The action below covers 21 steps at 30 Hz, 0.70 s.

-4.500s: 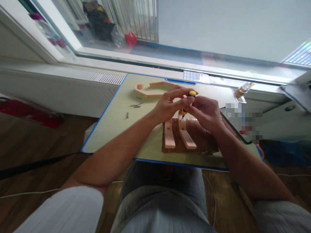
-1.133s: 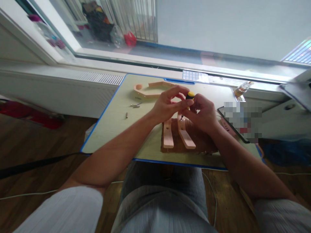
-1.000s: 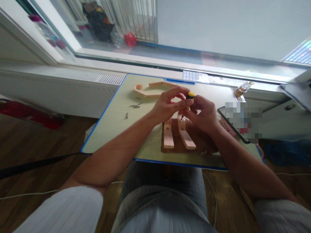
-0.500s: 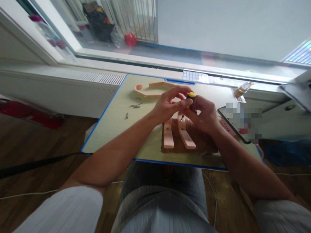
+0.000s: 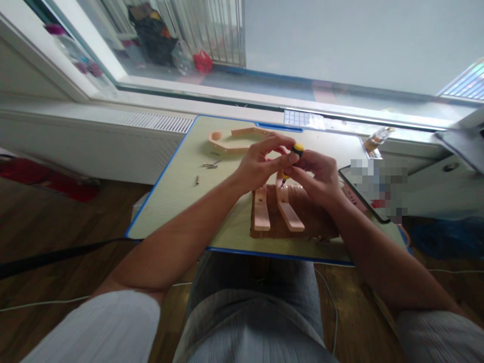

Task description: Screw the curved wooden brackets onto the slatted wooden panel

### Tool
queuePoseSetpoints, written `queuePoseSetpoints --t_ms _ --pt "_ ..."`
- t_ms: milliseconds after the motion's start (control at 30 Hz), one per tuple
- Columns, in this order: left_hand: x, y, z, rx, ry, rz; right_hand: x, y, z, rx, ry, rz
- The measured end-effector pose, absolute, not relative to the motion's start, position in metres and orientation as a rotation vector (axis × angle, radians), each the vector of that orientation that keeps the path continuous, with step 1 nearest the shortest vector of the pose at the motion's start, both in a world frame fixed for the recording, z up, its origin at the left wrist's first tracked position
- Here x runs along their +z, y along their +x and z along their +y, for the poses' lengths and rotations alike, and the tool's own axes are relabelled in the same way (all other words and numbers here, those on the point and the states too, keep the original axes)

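Note:
My left hand [image 5: 264,159] and my right hand [image 5: 317,174] both close round the handle of a short yellow and black screwdriver [image 5: 298,149]. Its shaft points down at a small screw [image 5: 282,186] in a curved wooden hook [image 5: 290,217]. To the left of that lies a similar wooden hook [image 5: 261,217] with a hole or screw head in it. Both hooks rest on a brown wooden board [image 5: 317,222]. My hands hide the hooks' upper ends and part of the board.
More curved wooden hooks [image 5: 230,149] lie at the back of the blue-edged folding table [image 5: 170,201]. Several loose screws [image 5: 210,165] are left of my hands. A phone or tablet [image 5: 368,196] sits at right, near a clear bottle [image 5: 378,141]. A window and radiator [image 5: 75,136] stand behind.
My hands stay on the screwdriver, and its handle has tilted or turned very slightly. The hooks and board are almost unchanged in place.

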State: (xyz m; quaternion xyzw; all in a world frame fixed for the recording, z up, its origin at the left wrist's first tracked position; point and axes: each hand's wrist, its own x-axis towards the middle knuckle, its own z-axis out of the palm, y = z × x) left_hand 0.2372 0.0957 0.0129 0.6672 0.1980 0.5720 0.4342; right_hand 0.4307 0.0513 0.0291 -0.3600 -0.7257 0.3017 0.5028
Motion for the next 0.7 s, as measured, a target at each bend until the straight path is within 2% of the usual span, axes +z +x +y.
queuePoseSetpoints --t_ms 467,700 --pt "0.0178 0.2385 0.0873 1.413 1.661 0.560 0.0295 0.4266 0.0513 0.566 -0.863 -1.729" --pt "0.0138 0.2380 0.0923 1.430 1.658 0.527 0.0302 0.4269 0.0511 0.621 -0.869 -1.718"
